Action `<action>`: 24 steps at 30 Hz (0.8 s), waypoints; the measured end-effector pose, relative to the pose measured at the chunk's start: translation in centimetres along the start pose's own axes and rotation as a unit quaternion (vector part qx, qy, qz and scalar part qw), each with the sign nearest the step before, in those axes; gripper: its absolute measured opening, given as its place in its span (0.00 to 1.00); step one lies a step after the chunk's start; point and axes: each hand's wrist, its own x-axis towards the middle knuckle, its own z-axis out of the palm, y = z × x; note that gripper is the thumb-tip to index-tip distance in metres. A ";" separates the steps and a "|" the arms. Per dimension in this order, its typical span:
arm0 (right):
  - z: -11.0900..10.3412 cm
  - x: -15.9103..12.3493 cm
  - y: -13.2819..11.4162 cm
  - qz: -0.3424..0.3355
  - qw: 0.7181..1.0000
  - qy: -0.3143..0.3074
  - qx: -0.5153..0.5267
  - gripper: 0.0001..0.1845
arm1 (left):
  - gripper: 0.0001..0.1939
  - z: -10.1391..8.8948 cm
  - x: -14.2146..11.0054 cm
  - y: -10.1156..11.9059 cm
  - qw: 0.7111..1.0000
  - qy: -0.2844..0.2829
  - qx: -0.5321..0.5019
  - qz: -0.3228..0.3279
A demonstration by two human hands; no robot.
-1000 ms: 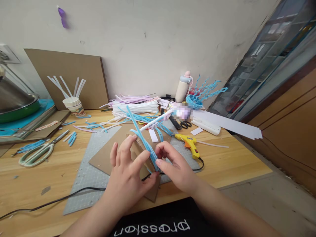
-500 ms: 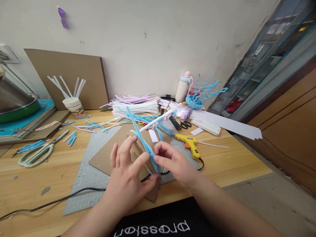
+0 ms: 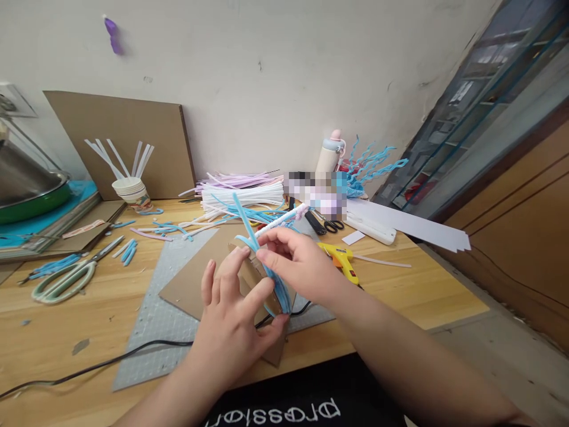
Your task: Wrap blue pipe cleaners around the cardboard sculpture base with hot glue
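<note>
My left hand (image 3: 233, 320) grips a small piece of brown cardboard (image 3: 249, 276) with blue pipe cleaners (image 3: 278, 290) wound around its edge. Thumb and fingers press the card from both sides. My right hand (image 3: 296, 264) is above it, fingers pinched on the blue pipe cleaner strands near the card's top. One long blue strand (image 3: 242, 216) sticks up and away toward the wall. Beneath both hands lie a larger flat cardboard sheet (image 3: 186, 284) and a grey cutting mat (image 3: 155, 320).
A yellow glue gun (image 3: 340, 258) lies right of my hands, its black cord (image 3: 89, 365) trailing left. Green-handled scissors (image 3: 62, 281) lie at left. Bundles of white, pink and blue pipe cleaners (image 3: 242, 193), a paper cup (image 3: 131, 190), black scissors (image 3: 331, 224) and a bottle (image 3: 329, 154) sit behind.
My right hand has moved up and away from the lower edge of the card to its top, sliding along the blue strands. The left hand keeps its hold.
</note>
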 end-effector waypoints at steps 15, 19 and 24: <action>-0.6 -0.4 -0.4 -0.109 0.993 0.031 -0.006 0.03 | 0.21 -0.1 -0.1 0.1 1.000 0.011 0.000 -0.016; -1.3 -2.3 -0.1 -0.225 0.973 0.046 -0.034 0.06 | 0.21 0.0 -0.1 0.1 1.000 0.019 -0.001 -0.015; -2.6 -4.4 1.6 -0.292 0.952 0.057 -0.071 0.13 | 0.20 0.0 0.0 0.1 1.000 0.017 -0.002 -0.018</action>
